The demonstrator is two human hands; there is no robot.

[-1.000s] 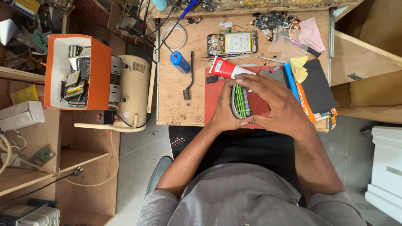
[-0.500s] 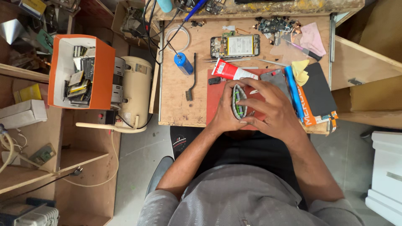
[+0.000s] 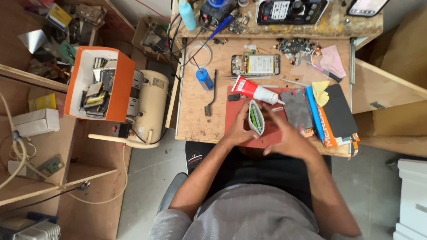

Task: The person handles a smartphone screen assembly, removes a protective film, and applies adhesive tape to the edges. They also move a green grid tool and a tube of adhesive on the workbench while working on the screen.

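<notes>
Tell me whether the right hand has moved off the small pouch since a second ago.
Yes. The right hand has pulled rightward off the pouch, toward the dark phone panel; the left hand holds the pouch.

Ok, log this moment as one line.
left hand: holds small green-striped oval pouch | right hand: blurred, beside pouch | under: red mat
</notes>
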